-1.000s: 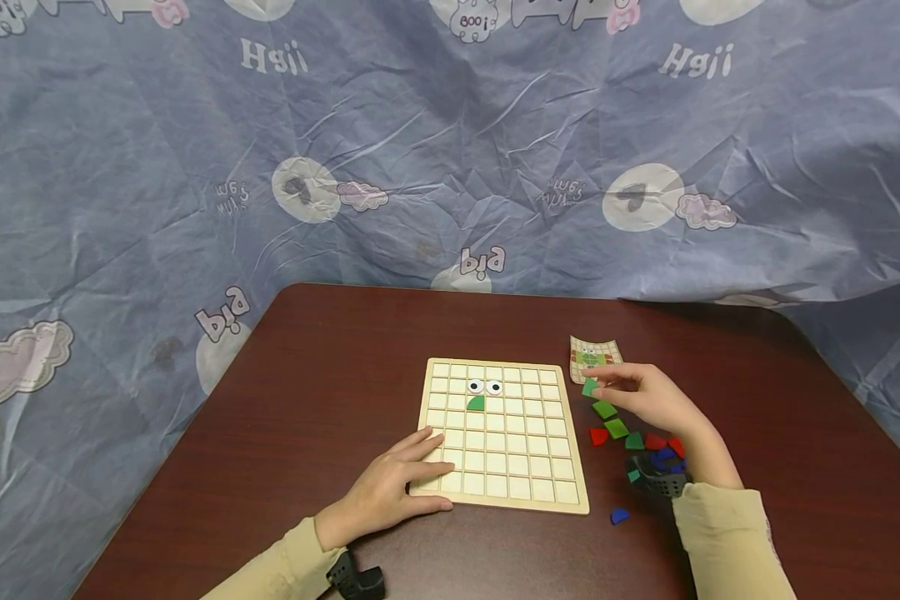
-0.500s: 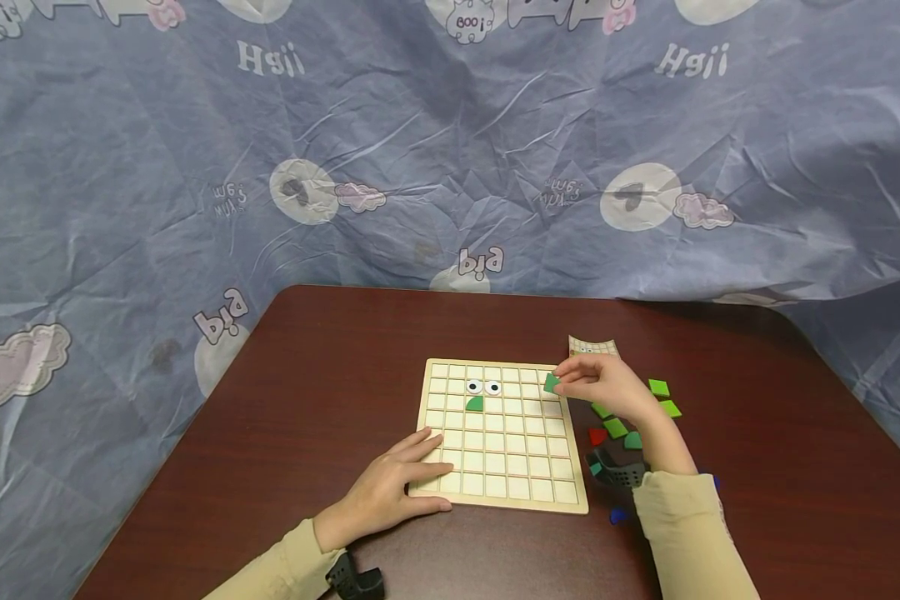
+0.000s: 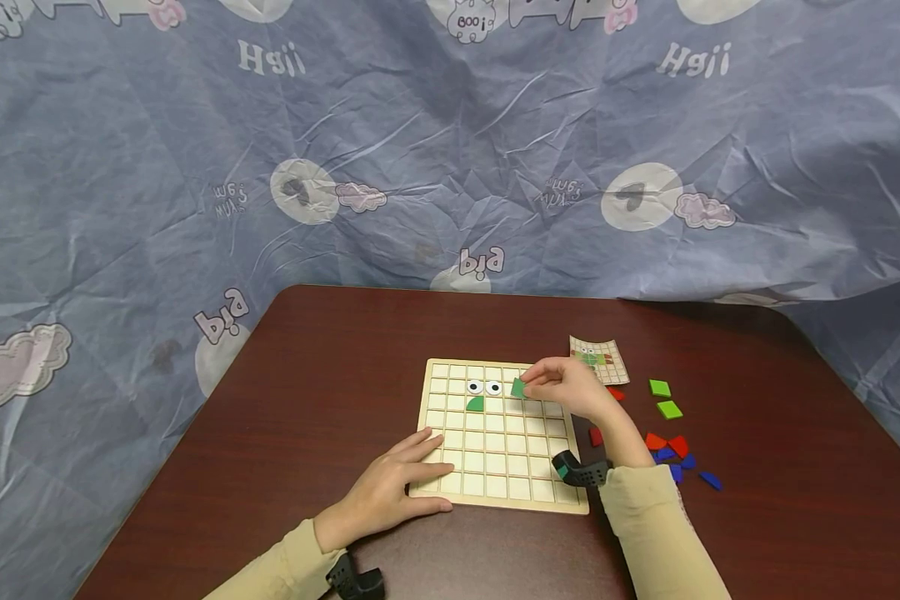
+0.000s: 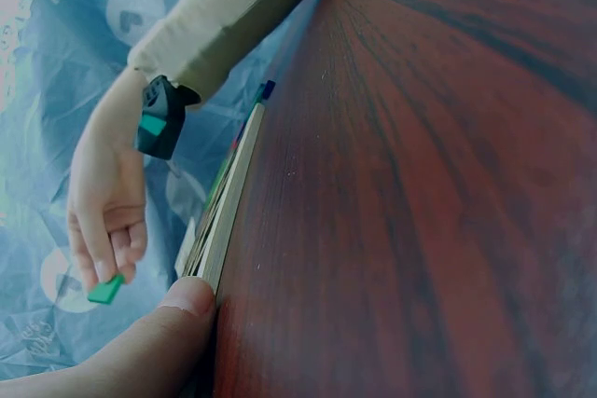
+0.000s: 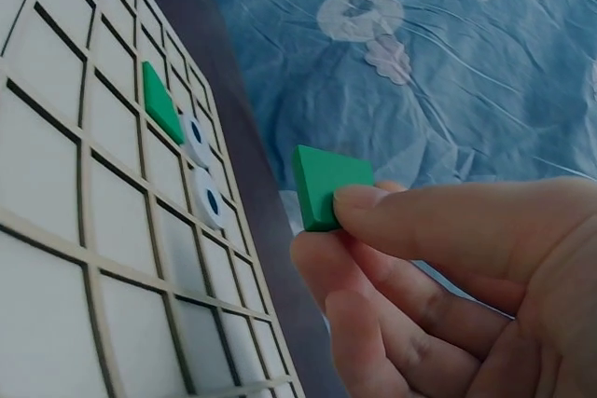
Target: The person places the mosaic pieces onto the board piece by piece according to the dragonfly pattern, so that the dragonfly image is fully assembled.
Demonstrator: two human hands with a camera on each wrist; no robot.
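A pale wooden grid board (image 3: 474,462) lies on the table. Two round eye tiles (image 3: 493,388) sit side by side in its upper rows, and a green quarter-circle tile (image 3: 476,404) lies just below the left one. My left hand (image 3: 390,482) rests at the board's lower left, fingers spread over its edge. In the right wrist view, a flat green tile (image 5: 322,184) is pinched between thumb and fingers of my right hand (image 3: 570,388). That hand hovers over the board's upper right, to the right of the eyes, with the tile apart from the surface.
A small printed pattern card (image 3: 606,367) lies beyond the board's right corner. Right of my forearm are two lime-green tiles (image 3: 670,409), several red tiles (image 3: 678,447) and several blue tiles (image 3: 711,481). My right arm hides part of this area. A patterned cloth (image 3: 420,167) hangs behind the table.
My right hand has moved left with the green tile, from beside the pattern card to above the board near the eye tiles. My left hand has stayed in place.
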